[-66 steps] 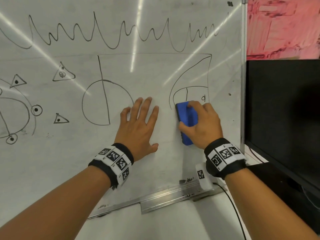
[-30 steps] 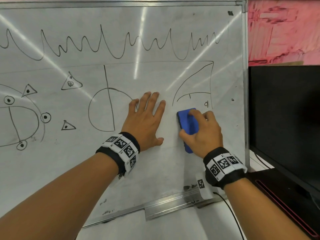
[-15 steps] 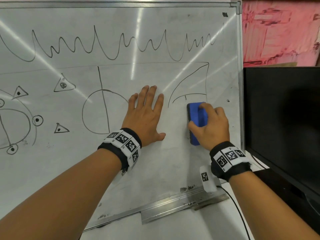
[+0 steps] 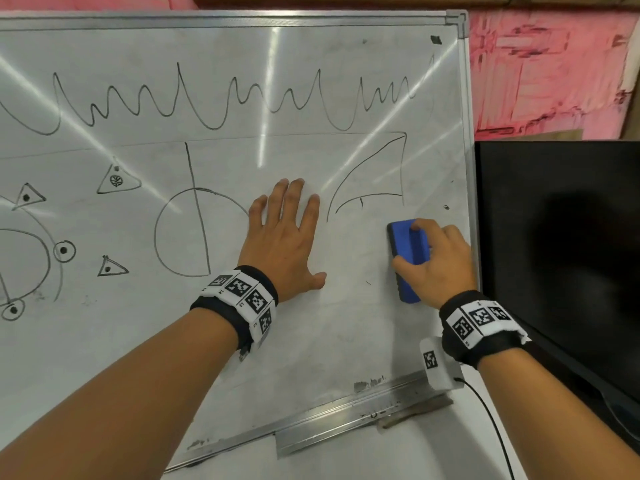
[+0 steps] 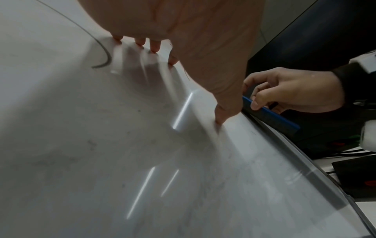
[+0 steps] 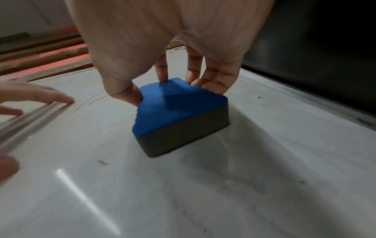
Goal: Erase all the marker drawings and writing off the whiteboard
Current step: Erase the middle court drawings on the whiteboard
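The whiteboard [image 4: 311, 341] fills the head view, with black marker drawings: a wavy line [image 4: 207, 105] along the top, a curved fin shape [image 4: 374, 178] right of centre, a half circle [image 4: 187, 233] and small triangles and circles at the left. My right hand [image 4: 436, 261] grips a blue eraser [image 4: 405, 251] with a grey felt base [image 6: 183, 138], pressed on the board just below and right of the fin shape. My left hand [image 4: 284, 237] lies flat on the board with straight fingers [image 5: 154, 46], between the half circle and the fin shape.
A black monitor [image 4: 561, 244] stands right beside the board's right frame edge [image 4: 465, 133]. A metal tray rail [image 4: 346, 414] runs along the board's bottom edge. A thin black cable [image 4: 491, 420] trails from the white wrist device. A pink wall [image 4: 547, 71] is behind.
The eraser and my right hand slid right and down toward the frame edge. The small mark and lower lines under the fin shape are gone. My left hand stayed flat in place.
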The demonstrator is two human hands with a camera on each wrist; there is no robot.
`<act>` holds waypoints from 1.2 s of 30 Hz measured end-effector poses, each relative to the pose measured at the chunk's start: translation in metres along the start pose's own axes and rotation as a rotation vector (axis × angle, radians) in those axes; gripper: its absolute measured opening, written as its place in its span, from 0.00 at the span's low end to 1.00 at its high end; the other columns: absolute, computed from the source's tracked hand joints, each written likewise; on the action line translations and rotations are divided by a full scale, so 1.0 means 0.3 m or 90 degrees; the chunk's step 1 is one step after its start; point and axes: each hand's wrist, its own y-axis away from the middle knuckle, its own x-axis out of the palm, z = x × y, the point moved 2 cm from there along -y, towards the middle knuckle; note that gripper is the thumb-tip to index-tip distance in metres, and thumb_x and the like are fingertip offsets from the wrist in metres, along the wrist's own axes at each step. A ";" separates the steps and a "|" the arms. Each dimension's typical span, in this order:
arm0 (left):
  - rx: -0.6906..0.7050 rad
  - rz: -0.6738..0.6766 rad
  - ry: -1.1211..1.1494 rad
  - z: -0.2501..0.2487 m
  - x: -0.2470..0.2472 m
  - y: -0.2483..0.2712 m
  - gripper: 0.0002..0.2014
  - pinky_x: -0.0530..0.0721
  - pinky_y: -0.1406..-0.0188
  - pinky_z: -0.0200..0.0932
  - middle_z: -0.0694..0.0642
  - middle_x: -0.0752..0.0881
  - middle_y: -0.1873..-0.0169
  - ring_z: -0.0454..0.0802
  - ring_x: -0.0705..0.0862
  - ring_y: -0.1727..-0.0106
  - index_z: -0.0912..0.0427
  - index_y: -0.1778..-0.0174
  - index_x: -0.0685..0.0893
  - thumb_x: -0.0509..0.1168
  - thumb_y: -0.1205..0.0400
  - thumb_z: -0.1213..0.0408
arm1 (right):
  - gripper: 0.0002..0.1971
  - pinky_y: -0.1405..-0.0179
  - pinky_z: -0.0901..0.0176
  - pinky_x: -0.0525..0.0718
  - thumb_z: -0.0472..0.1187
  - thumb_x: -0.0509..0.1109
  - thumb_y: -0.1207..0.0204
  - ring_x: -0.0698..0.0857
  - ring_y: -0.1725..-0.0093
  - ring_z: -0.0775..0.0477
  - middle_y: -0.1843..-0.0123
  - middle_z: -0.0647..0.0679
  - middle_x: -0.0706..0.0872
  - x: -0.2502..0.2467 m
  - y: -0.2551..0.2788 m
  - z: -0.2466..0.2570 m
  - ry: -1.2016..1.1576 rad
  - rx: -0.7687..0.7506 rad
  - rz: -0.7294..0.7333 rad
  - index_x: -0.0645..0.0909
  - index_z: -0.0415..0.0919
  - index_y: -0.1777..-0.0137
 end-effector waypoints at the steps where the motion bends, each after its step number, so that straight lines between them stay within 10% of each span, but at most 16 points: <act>1: 0.002 0.002 -0.001 0.000 -0.001 -0.001 0.62 0.50 0.18 0.68 0.65 0.45 0.15 0.66 0.43 0.14 0.57 0.14 0.51 0.70 0.36 0.27 | 0.28 0.58 0.58 0.75 0.54 0.77 0.33 0.77 0.54 0.47 0.46 0.47 0.75 -0.005 -0.008 -0.001 -0.008 0.024 -0.017 0.74 0.55 0.33; 22: 0.018 -0.016 -0.009 -0.011 0.004 0.001 0.61 0.53 0.19 0.68 0.66 0.47 0.15 0.66 0.46 0.14 0.57 0.14 0.54 0.71 0.37 0.29 | 0.27 0.57 0.60 0.75 0.52 0.77 0.32 0.77 0.54 0.48 0.46 0.46 0.75 -0.047 -0.116 0.082 -0.046 0.003 -0.068 0.77 0.54 0.33; 26: 0.012 -0.006 -0.007 -0.008 0.003 -0.003 0.61 0.52 0.19 0.67 0.65 0.46 0.15 0.66 0.45 0.14 0.57 0.14 0.52 0.71 0.36 0.29 | 0.29 0.56 0.59 0.78 0.55 0.78 0.33 0.77 0.54 0.48 0.48 0.50 0.72 -0.010 -0.080 0.122 0.006 -0.117 0.052 0.77 0.56 0.31; 31: 0.013 -0.010 -0.011 -0.008 0.001 0.006 0.60 0.54 0.20 0.67 0.65 0.49 0.15 0.65 0.47 0.14 0.57 0.14 0.54 0.72 0.36 0.30 | 0.27 0.64 0.73 0.69 0.53 0.77 0.31 0.77 0.54 0.48 0.46 0.47 0.73 -0.006 -0.083 0.129 -0.064 -0.001 -0.047 0.76 0.54 0.32; 36: 0.005 -0.009 -0.009 0.001 0.000 0.019 0.59 0.55 0.20 0.67 0.65 0.48 0.15 0.65 0.48 0.14 0.58 0.14 0.54 0.71 0.35 0.30 | 0.29 0.54 0.58 0.80 0.57 0.77 0.33 0.77 0.55 0.49 0.49 0.50 0.72 0.045 -0.050 0.229 -0.028 -0.176 0.054 0.77 0.57 0.32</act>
